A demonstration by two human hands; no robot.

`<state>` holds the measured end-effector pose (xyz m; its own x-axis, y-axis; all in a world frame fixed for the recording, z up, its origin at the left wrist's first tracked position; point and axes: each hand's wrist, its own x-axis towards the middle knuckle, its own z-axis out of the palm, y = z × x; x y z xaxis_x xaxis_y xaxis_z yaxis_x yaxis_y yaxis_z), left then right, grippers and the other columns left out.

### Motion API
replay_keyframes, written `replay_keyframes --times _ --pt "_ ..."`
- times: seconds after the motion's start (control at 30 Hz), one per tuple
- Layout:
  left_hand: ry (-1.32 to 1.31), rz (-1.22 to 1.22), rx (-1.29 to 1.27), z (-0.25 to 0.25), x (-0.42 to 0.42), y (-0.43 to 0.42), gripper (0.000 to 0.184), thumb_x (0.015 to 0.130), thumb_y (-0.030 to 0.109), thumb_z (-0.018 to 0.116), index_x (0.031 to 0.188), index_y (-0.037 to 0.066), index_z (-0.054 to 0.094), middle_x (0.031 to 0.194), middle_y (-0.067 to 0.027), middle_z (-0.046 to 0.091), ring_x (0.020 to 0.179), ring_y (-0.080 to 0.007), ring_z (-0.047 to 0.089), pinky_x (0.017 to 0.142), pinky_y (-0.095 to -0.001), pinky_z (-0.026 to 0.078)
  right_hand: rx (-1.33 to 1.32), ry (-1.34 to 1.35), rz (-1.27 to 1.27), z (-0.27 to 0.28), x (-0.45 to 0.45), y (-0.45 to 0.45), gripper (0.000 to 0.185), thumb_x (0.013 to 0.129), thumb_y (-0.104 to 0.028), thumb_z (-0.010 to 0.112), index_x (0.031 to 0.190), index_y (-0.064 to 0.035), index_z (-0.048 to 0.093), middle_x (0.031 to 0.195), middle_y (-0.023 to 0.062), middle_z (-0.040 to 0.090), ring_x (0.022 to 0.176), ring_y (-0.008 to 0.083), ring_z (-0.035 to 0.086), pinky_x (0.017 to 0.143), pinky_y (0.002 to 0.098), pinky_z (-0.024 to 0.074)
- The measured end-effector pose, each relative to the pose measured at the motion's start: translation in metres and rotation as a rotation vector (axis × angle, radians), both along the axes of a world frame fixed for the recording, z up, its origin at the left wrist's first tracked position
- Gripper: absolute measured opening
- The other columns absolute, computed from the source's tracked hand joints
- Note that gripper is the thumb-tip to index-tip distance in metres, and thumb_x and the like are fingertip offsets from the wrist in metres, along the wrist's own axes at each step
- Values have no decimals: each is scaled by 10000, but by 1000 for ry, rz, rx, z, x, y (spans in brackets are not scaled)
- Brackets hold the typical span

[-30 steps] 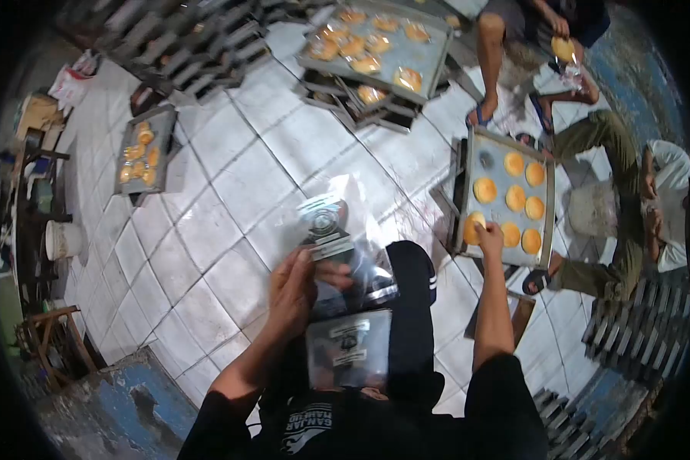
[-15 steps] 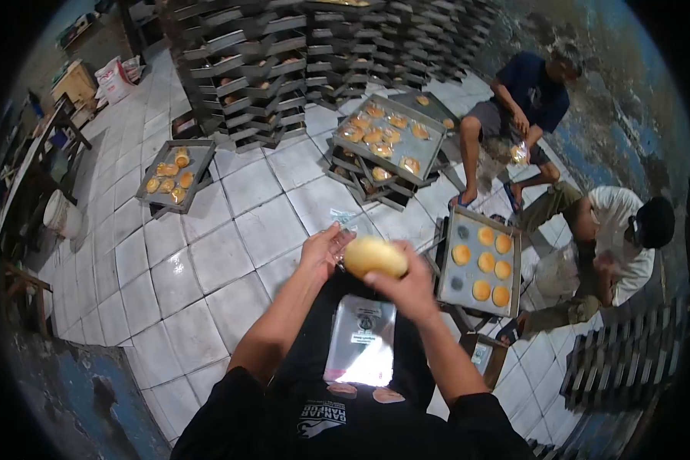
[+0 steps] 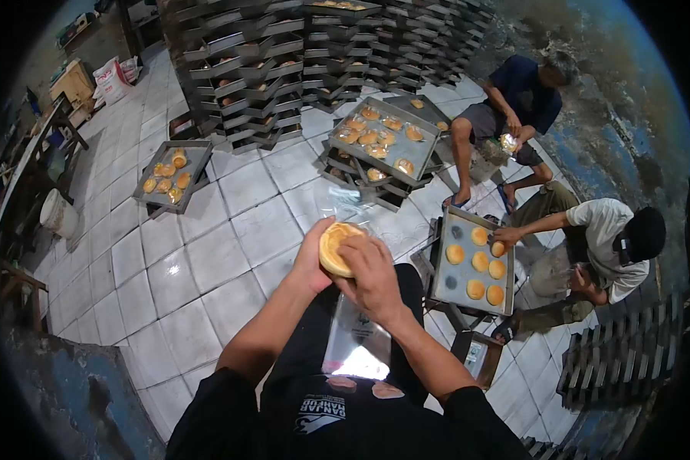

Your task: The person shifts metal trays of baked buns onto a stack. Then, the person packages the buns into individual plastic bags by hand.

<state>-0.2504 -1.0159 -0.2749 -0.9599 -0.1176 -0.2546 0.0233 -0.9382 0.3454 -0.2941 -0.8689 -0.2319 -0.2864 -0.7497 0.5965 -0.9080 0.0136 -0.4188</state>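
Observation:
A round golden bun (image 3: 334, 249) is held in front of my lap, its browned face turned up toward me. My left hand (image 3: 311, 259) grips its left edge, while the fingers of my right hand (image 3: 369, 280) curl over its right side. Beyond the bun spreads a clear plastic bag (image 3: 339, 202); its mouth and how far the bun sits in it are hard to make out. On my lap lies a stack of clear printed bags (image 3: 358, 337), partly covered by my right wrist.
A tray of unwrapped buns (image 3: 435, 285) stands to my right, where a co-worker's hand (image 3: 507, 236) touches a bun. Ahead is a tray of bagged buns (image 3: 345, 157). Another tray (image 3: 195, 162) sits at left on the tiled floor. Stacked trays (image 3: 245, 69) rise behind; another person sits far right.
The bun has moved left to meet my left hand and turned its browned face up. The bag now spreads beyond it. A co-worker's arm has reached onto the right tray.

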Motion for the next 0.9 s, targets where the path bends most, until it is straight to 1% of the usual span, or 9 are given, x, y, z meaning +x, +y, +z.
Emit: replay_keyframes --times 0.1,0.3,0.43,0.57,0.6,0.73,0.83,0.87,0.9 --pt "-156 107 57 -30 11 -13 450 974 389 416 1128 3 592 1105 -153 641 1027 -279 613 939 -395 478 229 -34 30 -31 19 -3 594 807 -70 629 1353 -15 402 1337 197 483 1281 351 440 1089 519 262" --pt "-77 356 -169 -24 33 20 427 963 371 529 1276 82 516 1223 -67 591 1147 -204 552 1019 -356 413 249 -123 43 -41 19 -21 637 793 2 576 1391 8 355 1388 210 441 1329 356 398 1110 568 210" --pt "-98 408 -403 -8 32 40 482 973 338 526 1363 67 441 1324 -69 520 1215 -198 506 1034 -343 404 253 100 -61 -41 0 -32 680 767 40 536 1418 -3 343 1431 158 420 1360 329 372 1114 600 186" --pt "140 276 -151 -10 23 -18 475 969 338 539 1355 83 431 1333 -64 509 1221 -192 498 1022 -351 417 326 97 28 -26 -6 -29 669 796 -7 536 1435 -56 345 1453 144 395 1368 301 364 1117 607 170" --pt "218 205 -30 -10 22 -28 467 970 335 538 1350 86 432 1337 -62 506 1224 -192 496 1018 -355 421 278 98 32 -26 -5 -33 627 809 -29 551 1410 -74 379 1366 136 488 1344 300 396 1114 610 173" --pt "34 641 -274 -9 -11 28 475 946 430 531 1272 86 496 1182 -74 583 1098 -223 578 940 -378 483 239 150 -49 -34 -31 -46 492 813 -54 616 1283 -63 468 1106 85 623 1142 301 561 1096 610 208" --pt "89 417 -28 -28 -7 -3 610 951 559 425 1292 57 482 1273 -103 565 1116 -270 581 958 -427 484 119 95 86 -3 -19 -36 383 811 -76 647 1175 -70 528 1056 103 612 1037 315 598 1077 583 248" --pt "106 449 19 -19 -6 -7 663 946 593 404 1317 48 464 1313 -122 540 1143 -302 565 976 -455 475 140 5 126 -1 -17 -30 307 796 -62 683 1080 -89 569 1024 112 616 998 302 612 991 500 387" --pt "121 417 73 -16 -6 -8 673 946 600 393 1315 43 470 1304 -130 548 1133 -313 570 977 -466 475 212 -136 147 -2 -12 -28 276 797 -51 679 1048 -82 570 1005 114 610 965 295 616 933 475 417"
